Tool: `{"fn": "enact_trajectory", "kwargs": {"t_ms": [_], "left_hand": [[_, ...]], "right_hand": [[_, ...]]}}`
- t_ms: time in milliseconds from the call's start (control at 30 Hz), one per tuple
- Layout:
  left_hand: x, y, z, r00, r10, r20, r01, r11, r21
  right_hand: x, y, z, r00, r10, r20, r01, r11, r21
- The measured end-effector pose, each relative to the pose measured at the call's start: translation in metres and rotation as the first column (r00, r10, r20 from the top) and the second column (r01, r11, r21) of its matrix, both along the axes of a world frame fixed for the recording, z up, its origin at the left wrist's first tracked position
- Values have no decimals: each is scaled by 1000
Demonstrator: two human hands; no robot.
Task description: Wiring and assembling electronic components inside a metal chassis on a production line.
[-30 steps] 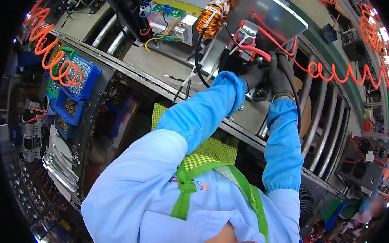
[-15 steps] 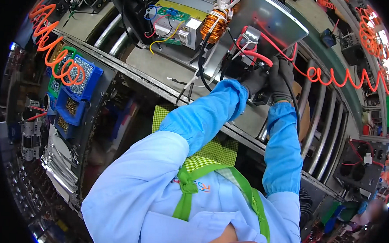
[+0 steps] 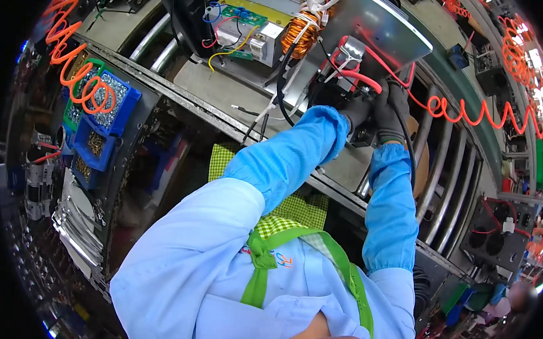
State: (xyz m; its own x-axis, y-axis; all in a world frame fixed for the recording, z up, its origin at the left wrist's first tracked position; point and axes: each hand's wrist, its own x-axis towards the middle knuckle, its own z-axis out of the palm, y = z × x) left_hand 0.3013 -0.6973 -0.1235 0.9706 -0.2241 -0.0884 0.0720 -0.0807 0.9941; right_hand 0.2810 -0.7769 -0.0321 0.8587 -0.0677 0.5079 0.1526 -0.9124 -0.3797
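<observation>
We've got both gloved hands, left hand (image 3: 354, 112) and right hand (image 3: 390, 108), wrapped tight around a black tool (image 3: 365, 132) at 1 o'clock, pressed against the open metal chassis (image 3: 380, 38) on the table (image 3: 214, 91). Looks like we're mid-fastening, so next we just need to keep it square and steady.

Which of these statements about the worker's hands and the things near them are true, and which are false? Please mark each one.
1. Both hands wear dark gloves. True: left hand, right hand.
2. The coiled hose at the right is blue. False: it is orange.
3. The copper coil lies beyond the hands. True.
4. The blue bins stand at the person's right. False: at the left.
5. The sleeves are light blue. True.
</observation>
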Motion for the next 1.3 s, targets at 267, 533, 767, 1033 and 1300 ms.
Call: {"fn": "enact_trajectory", "kwargs": {"t_ms": [267, 533, 767, 1033, 1300], "left_hand": [[-6, 10, 6, 994, -86, -65, 78, 991, -112], [3, -22, -16, 977, -144, 156, 177, 958, -225], [31, -12, -58, 988, -140, 64, 154, 896, -415], [31, -35, -71, 898, -411, 155, 429, 742, -516], [43, -10, -73, 944, -324, 58, 309, 811, -496]], "right_hand": [[2, -3, -5, 996, -2, 94, 11, 995, -99], [-5, -19, 3, 991, -66, 114, 79, 990, -114], [-11, 21, 25, 990, -2, -141, -3, 1000, -31], [-11, 8, 17, 985, -20, -169, 33, 996, 78], [-14, 5, 20, 987, -117, -109, 114, 993, -31]]}}
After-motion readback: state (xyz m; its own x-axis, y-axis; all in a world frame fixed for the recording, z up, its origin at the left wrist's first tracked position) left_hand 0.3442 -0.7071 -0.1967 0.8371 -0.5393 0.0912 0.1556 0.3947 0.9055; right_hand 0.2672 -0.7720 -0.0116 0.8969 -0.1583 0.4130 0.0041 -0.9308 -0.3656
